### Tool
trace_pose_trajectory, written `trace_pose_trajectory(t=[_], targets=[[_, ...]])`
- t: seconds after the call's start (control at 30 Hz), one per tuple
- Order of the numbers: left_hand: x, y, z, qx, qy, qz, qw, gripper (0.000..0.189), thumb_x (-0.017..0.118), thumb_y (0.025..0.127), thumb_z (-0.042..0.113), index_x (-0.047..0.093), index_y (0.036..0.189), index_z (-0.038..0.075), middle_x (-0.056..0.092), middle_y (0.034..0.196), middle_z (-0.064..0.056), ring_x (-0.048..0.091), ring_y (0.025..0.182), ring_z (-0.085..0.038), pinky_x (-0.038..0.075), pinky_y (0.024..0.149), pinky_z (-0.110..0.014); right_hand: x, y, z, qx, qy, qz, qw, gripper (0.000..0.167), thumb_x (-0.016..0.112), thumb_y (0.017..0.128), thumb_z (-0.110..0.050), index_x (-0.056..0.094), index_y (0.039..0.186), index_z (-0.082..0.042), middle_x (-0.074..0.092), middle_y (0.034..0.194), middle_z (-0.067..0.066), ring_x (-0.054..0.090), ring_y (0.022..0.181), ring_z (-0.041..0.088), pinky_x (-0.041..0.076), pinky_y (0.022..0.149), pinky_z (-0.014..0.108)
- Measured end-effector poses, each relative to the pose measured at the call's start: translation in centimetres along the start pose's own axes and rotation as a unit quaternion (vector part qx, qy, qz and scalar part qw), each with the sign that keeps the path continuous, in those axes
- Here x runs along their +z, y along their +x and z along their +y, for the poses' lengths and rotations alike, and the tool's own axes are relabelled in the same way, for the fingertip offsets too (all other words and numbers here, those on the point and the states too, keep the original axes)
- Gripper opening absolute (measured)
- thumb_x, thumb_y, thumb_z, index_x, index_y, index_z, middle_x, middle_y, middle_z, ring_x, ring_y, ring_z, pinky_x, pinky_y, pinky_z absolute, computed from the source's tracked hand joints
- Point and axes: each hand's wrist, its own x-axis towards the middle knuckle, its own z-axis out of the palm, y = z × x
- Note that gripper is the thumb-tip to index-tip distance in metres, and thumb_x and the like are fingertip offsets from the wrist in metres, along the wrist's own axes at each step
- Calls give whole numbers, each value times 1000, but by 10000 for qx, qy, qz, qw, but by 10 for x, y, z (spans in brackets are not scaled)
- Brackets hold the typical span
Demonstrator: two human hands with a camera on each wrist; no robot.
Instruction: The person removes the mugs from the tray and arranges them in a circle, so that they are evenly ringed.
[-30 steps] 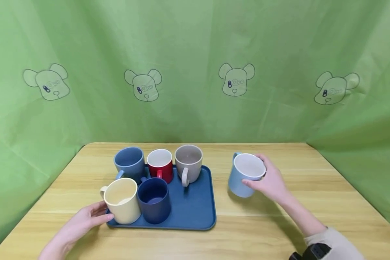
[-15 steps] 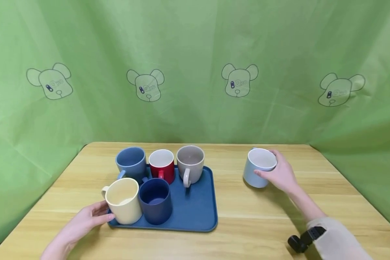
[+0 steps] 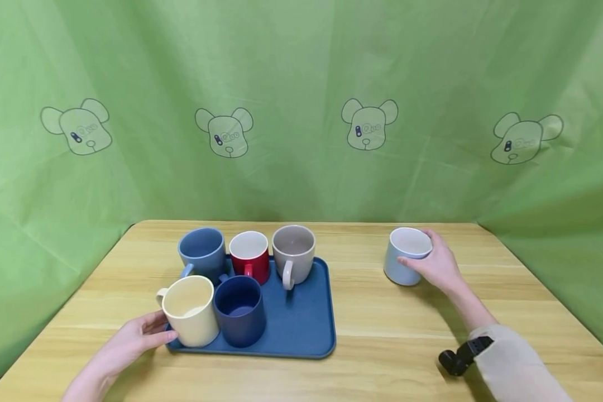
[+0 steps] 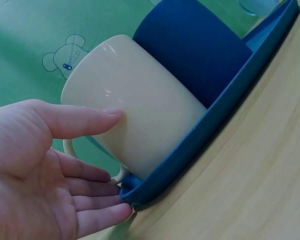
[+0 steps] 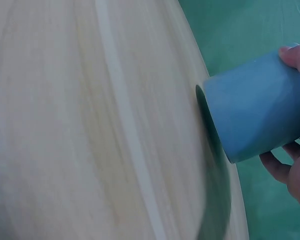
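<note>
On the right of the table my right hand (image 3: 436, 263) grips a light blue mug (image 3: 400, 271) with a white inside, thumb on the near side and fingers round the far side. The right wrist view has the base of that light blue mug (image 5: 255, 110) close over the table, a shadow along it. My left hand (image 3: 137, 336) is at the tray's near left corner. Its straight thumb (image 4: 85, 120) lies against a cream mug (image 4: 135, 100), while its extended fingertips reach the rim of the blue tray (image 4: 180, 160). The cream mug's handle points left.
Beside the cream mug on the tray stands a navy mug (image 3: 240, 321). Behind them, a blue mug (image 3: 203, 262), a red mug (image 3: 253, 265) and a grey mug (image 3: 301, 262) form a row. Bare tray surface (image 3: 301, 326) shows at its right. A green curtain (image 3: 301, 184) hangs behind the wooden table (image 3: 382, 357).
My right hand has carried the light blue mug right and farther back, away from the tray, turning its handle out of sight. The left hand and the tray's mugs have stayed put.
</note>
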Motion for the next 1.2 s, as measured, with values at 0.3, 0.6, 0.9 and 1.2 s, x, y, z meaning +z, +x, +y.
trace_pose_trajectory(t=[0.3, 0.6, 0.9, 1.2], targets=[[1, -1, -1, -38, 50, 73, 10000, 73, 61, 89, 21, 23, 133, -23, 31, 136, -38, 35, 125, -47, 33, 101, -53, -6, 1, 8, 84, 271, -280, 9992, 84, 78, 74, -23, 29, 135, 7, 47, 118, 30, 47, 106, 42, 39, 86, 52], [-2, -3, -2, -47, 117, 82, 9999, 72, 60, 90, 20, 22, 133, -23, 30, 137, -38, 34, 126, -47, 33, 101, -52, -15, 6, 6, 116, 548, -904, 9943, 91, 75, 78, -20, 17, 142, 7, 40, 127, 33, 39, 116, 45, 29, 97, 60], [-2, -1, 2, -66, 142, 48, 9999, 73, 60, 91, 22, 22, 135, -22, 30, 138, -37, 32, 127, -46, 32, 102, -52, -16, -1, 11, 18, 440, -612, 9972, 93, 74, 79, -23, 13, 143, 8, 34, 132, 35, 31, 122, 51, 28, 95, 65], [0, -1, 2, -111, 30, 28, 9999, 74, 60, 90, 21, 20, 135, -22, 29, 138, -38, 31, 128, -47, 32, 102, -51, -23, -17, -10, -566, 58, 161, 9982, 75, 73, 80, -17, 31, 135, 12, 36, 131, 34, 34, 119, 49, 33, 92, 63]])
